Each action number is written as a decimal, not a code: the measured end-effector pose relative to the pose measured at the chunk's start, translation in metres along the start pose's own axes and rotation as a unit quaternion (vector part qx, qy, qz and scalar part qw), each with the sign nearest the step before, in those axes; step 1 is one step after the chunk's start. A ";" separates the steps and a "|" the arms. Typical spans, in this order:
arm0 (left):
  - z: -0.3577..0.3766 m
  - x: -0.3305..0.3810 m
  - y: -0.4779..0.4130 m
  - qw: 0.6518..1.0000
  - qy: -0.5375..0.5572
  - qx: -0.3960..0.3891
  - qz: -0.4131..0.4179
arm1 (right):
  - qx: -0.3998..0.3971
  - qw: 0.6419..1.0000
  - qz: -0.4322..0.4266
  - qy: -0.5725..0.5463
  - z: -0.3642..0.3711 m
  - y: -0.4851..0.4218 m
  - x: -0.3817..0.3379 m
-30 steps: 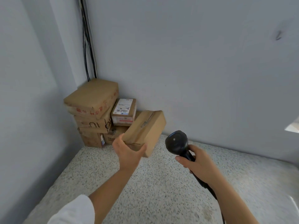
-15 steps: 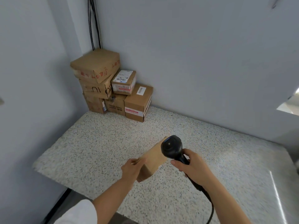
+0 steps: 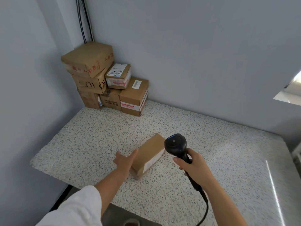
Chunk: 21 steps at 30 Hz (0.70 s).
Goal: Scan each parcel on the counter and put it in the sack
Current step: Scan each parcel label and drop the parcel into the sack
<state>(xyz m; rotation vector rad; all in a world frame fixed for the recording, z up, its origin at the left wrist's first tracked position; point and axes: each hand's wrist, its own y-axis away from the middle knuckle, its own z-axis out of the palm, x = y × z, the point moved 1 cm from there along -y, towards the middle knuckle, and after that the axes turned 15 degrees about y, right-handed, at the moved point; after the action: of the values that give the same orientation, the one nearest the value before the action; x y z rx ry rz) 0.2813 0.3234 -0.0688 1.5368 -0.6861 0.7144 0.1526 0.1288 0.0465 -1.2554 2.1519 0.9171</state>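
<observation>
The speckled counter [image 3: 97,136] fills the middle and right of the frame, under a plain grey wall [image 3: 195,54]. In its far corner, upper left of the frame, a stack of boxes [image 3: 104,82] waits, some with printed labels turned outward.

Lower centre, apart from that stack, one brown parcel [image 3: 149,152] lies flat on the counter, its long side running diagonally. A pale label [image 3: 154,159] runs along the side that faces lower right.

The black scanner [image 3: 175,144] hangs just right of the parcel's far end, with the back of its head toward the camera. Its cable [image 3: 206,207] trails down to the bottom edge. The right hand [image 3: 193,166] is wrapped firmly round the scanner's handle. The left hand [image 3: 124,160] is flat and open, its fingers straight. Its palm and thumb lie against the parcel's near left side, bracing it rather than gripping it.

The step in hand looks to be the scan of this parcel. To do it well, the left hand should keep the parcel from sliding, or tip it so the label side faces up. The right hand should swing the scanner's window squarely onto the barcode, clear of the thumb and back far enough to take in the whole code. I cannot make out the sack with certainty in this view.
</observation>
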 end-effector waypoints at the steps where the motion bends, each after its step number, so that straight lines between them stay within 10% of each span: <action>1: 0.003 0.001 0.002 0.996 -0.075 -0.006 0.049 | -0.001 1.000 0.002 0.001 -0.001 0.000 0.001; 6: 0.013 -0.013 0.006 0.871 -0.432 -0.089 0.214 | -0.007 1.000 0.006 0.012 -0.004 0.002 0.002; 21: -0.010 0.017 -0.031 0.922 -0.285 -0.132 0.227 | -0.039 0.999 0.017 0.007 0.003 -0.009 -0.001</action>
<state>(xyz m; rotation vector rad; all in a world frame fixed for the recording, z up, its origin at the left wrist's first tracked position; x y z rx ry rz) 0.3159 0.3350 -0.0743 1.3415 -1.5518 0.4720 0.1612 0.1282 0.0428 -1.2704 2.1736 1.0185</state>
